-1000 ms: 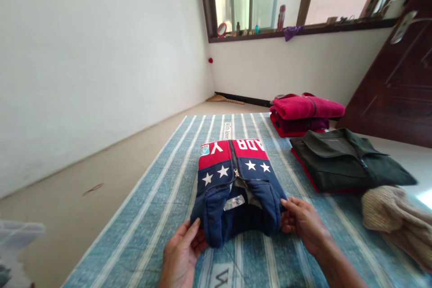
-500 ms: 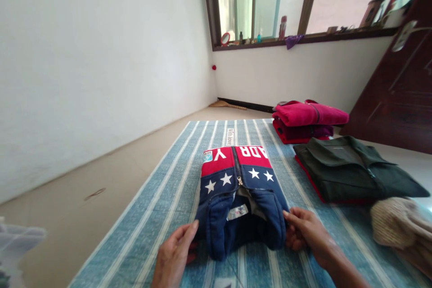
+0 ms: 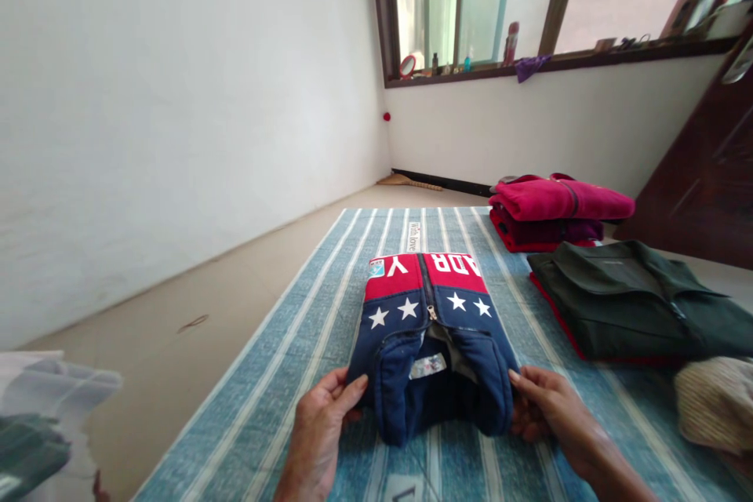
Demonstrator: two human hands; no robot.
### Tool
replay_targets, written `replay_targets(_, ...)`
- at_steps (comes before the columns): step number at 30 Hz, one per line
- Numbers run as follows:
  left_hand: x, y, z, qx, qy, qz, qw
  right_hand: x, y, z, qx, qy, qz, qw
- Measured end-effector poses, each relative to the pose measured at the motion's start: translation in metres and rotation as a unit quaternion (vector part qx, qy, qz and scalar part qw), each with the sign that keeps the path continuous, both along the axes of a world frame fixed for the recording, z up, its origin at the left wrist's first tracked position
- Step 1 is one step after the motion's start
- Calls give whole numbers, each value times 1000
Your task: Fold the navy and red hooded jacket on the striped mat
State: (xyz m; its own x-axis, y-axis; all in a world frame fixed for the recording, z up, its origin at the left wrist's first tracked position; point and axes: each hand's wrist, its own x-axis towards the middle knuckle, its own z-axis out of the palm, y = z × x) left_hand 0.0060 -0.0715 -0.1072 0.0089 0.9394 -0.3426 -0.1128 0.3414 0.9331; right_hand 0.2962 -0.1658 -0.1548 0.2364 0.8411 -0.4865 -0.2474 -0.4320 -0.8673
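Observation:
A folded navy and red jacket [image 3: 432, 329] with white stars, white letters and a front zipper lies on the blue striped cloth [image 3: 282, 376]. Its collar end faces me. My left hand [image 3: 322, 420] pinches the jacket's near left edge, thumb on top and fingers tucked beneath. On the opposite side, my right hand [image 3: 544, 404] grips the near right edge in the same way. The fingertips under the fabric are partly hidden.
To the right lies a folded dark green jacket [image 3: 635, 306] on something red. Behind it is a stack of pink and red clothes [image 3: 565, 200]. A beige knitted item [image 3: 714, 400] sits at the right edge, a whitish plastic bag [image 3: 64, 376] at the lower left.
The view has turned slightly left, so everything sits further right. More of the plastic bag shows. Both hands still hold the jacket's edges, and the left hand's grip looks firmer.

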Motion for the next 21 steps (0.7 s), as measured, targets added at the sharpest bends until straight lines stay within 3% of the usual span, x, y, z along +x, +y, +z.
replay_targets(8,2,-3,-4,9,-36,-8,999,1,-1,-4,10,22,13,1000)
replay_targets(12,-4,4,2,2,-37,-86,996,1,-1,-3,9,24,13,1000)
replay_targets(16,-9,33,15,-29,-33,-166,985,-4,-2,0,12,11,8,1000)
replay_targets(21,11,96,24,-35,-72,-192,978,-8,-1,0,21,3,-22,1000)
